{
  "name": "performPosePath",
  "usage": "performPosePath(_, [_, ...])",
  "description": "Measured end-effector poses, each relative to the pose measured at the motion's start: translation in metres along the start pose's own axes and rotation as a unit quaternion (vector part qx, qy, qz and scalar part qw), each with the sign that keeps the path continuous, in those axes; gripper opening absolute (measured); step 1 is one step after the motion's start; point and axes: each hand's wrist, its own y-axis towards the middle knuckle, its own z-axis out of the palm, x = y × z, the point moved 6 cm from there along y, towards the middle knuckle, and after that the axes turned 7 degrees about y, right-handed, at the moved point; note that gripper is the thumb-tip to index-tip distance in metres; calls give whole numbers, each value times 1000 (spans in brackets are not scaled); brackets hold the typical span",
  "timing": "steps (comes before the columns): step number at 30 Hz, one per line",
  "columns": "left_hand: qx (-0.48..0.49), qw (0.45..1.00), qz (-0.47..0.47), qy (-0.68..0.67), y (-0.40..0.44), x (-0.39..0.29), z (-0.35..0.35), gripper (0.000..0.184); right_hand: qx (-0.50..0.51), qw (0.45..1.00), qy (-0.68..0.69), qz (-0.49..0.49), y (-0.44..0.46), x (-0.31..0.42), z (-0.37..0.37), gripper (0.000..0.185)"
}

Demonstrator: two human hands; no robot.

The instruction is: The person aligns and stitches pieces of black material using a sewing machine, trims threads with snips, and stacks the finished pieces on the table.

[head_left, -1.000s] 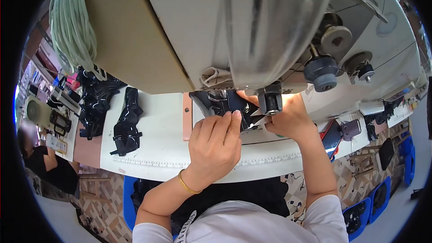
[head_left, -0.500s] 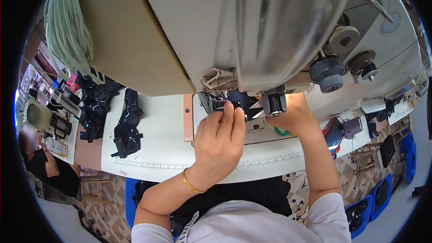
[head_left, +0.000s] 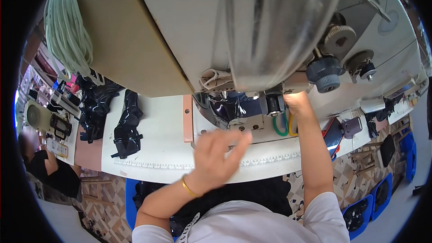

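The glossy black piece (head_left: 227,108) was lying under the head of the sewing machine (head_left: 171,22), on the far side of the white table (head_left: 157,146). The left hand (head_left: 218,155) was on the near side of this piece and apart from it, with the fingers loosely spread and half bent; it was blurred, but I could see nothing in it. The right hand (head_left: 295,103) was reaching to the right side of the machine head. Its fingertips were hidden, so I cannot tell if they pinched something. The scissors with green handle (head_left: 281,130) were lying just beside it, on the left.

In my judgement, good handling here asked for the piece to be flat, without folds, guided by light fingertips that were not too close to the metal parts above, and never pulled. The scissor handles also needed to be free of the piece.
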Motion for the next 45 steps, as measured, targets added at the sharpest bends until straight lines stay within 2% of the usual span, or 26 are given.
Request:
performPosePath(1, [0,995,-15,-95,-8,-5,2,37,23,1000,10,2,-2,2,-1,25])
performPosePath(2, [39,961,-146,-231,-10,6,14,35,26,999,19,-2,-4,1,0,25])
performPosePath(3, [77,889,-274,-358,-12,9,30,34,29,999,29,-6,-7,0,1,24])
performPosePath(4, [109,782,-393,-472,-18,10,47,34,31,999,38,-10,-10,0,1,24])
performPosePath(5, [33,678,-410,-609,-16,18,60,36,43,998,44,-15,-9,-5,-1,24])
performPosePath(8, [-35,484,-498,-719,-10,18,77,37,54,993,96,-34,-8,-7,-4,23])
performPosePath(12, [-105,542,-516,-655,-11,19,80,27,50,988,141,-43,-11,-2,0,20])
performPosePath(15, [-133,632,-485,-589,-9,23,77,20,69,987,137,-39,-11,-9,-4,16])
performPosePath(18, [-186,595,-500,-601,-20,27,78,17,72,987,141,-39,-16,-3,-1,13])
performPosePath(21, [-214,525,-488,-663,-16,25,65,16,74,984,156,-37,-23,3,4,11])
performPosePath(24, [-226,366,-570,-700,-2,16,47,24,82,981,172,-32,-25,5,6,13])
performPosePath(25, [-219,337,-577,-711,-3,17,47,28,87,980,178,-31,-23,6,7,14])
performPosePath(28, [-137,475,-549,-674,-7,30,45,30,110,976,174,-74,-20,19,14,14])
performPosePath(31, [-118,679,-513,-511,-19,46,40,33,94,976,183,-74,-21,29,25,15])
performPosePath(34, [-137,748,-493,-422,-12,45,34,33,33,956,285,65,-22,14,26,21])
performPosePath(35, [-120,726,-507,-449,-14,49,37,32,29,955,289,66,-19,11,27,27])
performPosePath(36, [-106,679,-504,-522,-15,51,41,33,24,953,294,67,-16,7,27,33])
performPosePath(37, [-91,627,-500,-591,-16,52,44,33,39,962,265,59,-15,11,29,35])
performPosePath(38, [-75,568,-494,-654,-14,50,48,34,68,939,324,88,-16,3,31,34])
performPosePath(39, [-43,531,-502,-682,-7,41,47,34,79,938,323,97,-12,0,32,32])
performPosePath(42, [-73,485,-519,-700,-4,39,50,32,91,930,347,74,-15,6,37,29])
performPosePath(43, [-83,470,-532,-699,-1,37,52,28,92,945,306,67,-16,9,33,24])
performPosePath(45, [-88,512,-543,-660,-4,42,58,27,93,970,220,52,-18,14,23,14])
